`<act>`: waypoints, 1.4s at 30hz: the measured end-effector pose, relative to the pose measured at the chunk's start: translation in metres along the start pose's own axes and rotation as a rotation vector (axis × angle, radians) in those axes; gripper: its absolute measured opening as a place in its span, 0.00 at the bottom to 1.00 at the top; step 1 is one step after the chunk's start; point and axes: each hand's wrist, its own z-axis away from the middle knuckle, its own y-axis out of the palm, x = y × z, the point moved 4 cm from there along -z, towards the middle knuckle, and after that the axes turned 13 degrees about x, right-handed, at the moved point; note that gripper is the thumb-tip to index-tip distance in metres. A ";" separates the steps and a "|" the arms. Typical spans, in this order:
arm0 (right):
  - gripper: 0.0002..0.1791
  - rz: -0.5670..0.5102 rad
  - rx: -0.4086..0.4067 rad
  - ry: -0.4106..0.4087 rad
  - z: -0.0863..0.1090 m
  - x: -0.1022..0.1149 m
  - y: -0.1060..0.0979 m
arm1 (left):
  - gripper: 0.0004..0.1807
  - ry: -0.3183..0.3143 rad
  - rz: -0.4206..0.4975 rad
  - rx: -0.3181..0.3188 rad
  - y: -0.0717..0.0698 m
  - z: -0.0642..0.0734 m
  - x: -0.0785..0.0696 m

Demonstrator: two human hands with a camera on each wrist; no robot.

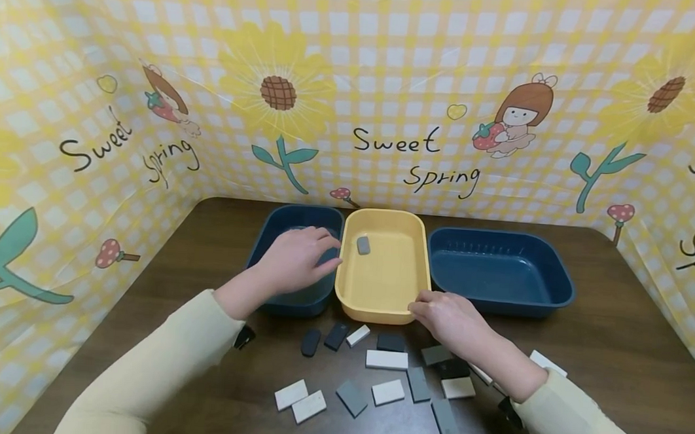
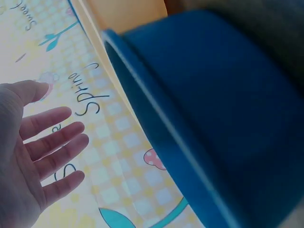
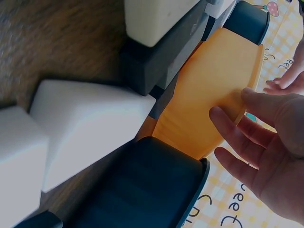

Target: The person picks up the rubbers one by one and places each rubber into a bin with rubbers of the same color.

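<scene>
A yellow plastic tray (image 1: 382,271) stands between two dark blue trays, with one small grey block (image 1: 363,245) inside. My right hand (image 1: 445,317) is at its front right corner; in the right wrist view the thumb (image 3: 254,97) lies at the rim and the fingertips curve in front of the outer wall, holding the corner lightly. My left hand (image 1: 298,257) hovers over the left blue tray (image 1: 267,229). Its fingers are spread and hold nothing, the tips close to the yellow tray's left rim.
Flat blocks lie scattered in front of the trays: white ones (image 1: 387,360), grey ones (image 1: 352,398) and dark ones (image 1: 311,342). The right blue tray (image 1: 498,271) sits beside the yellow one. Patterned cloth (image 1: 383,101) hangs behind the brown table (image 1: 210,367).
</scene>
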 end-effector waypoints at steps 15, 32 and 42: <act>0.03 0.026 -0.013 0.004 0.001 0.000 -0.001 | 0.13 0.146 0.043 -0.079 0.020 0.064 -0.058; 0.02 0.024 0.005 0.017 0.000 -0.002 0.002 | 0.30 0.249 -0.044 0.388 0.062 0.072 -0.129; 0.02 -0.012 0.026 0.045 0.001 -0.001 0.000 | 0.24 0.258 -0.112 0.453 0.076 0.067 -0.136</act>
